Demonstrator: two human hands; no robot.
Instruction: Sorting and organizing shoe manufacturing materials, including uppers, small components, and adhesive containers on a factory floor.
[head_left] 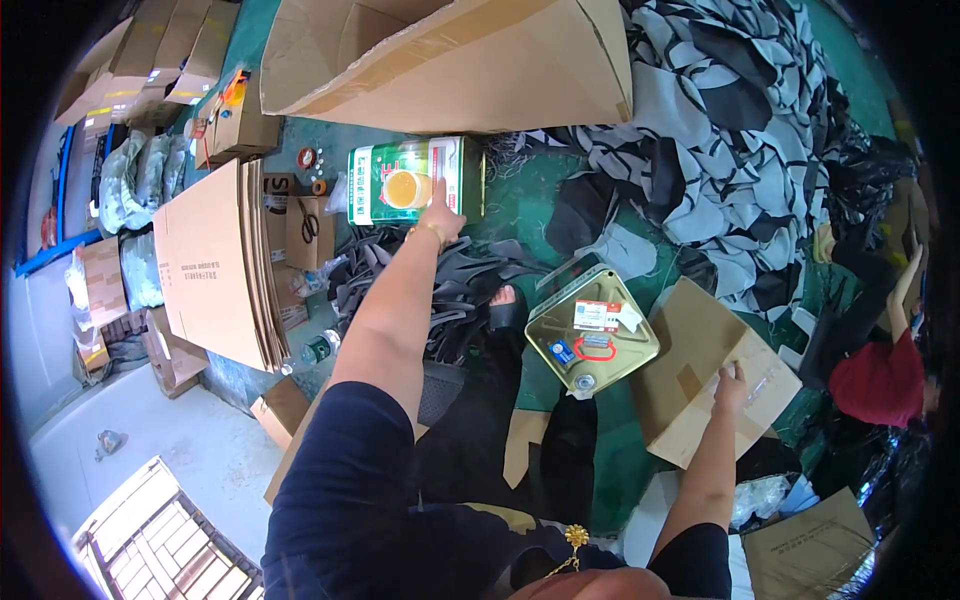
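My left hand (440, 213) reaches forward and touches the near edge of a green and white rectangular metal can (405, 180) lying on its side on the green floor. My right hand (731, 384) rests flat on a folded brown cardboard piece (700, 370) at the right, fingers spread. Between my arms stands a gold square tin can (590, 330) seen from above, with a red ring handle and a cap on its top. My foot in a black sandal (505, 305) lies next to it.
A big open cardboard box (450, 60) lies ahead. Flattened cartons (215, 260) lean at the left, with scissors (310, 225) and tape rolls (307, 158) nearby. Grey and black cut fabric pieces (740, 130) pile at the right. A person in red (880, 380) sits at the far right.
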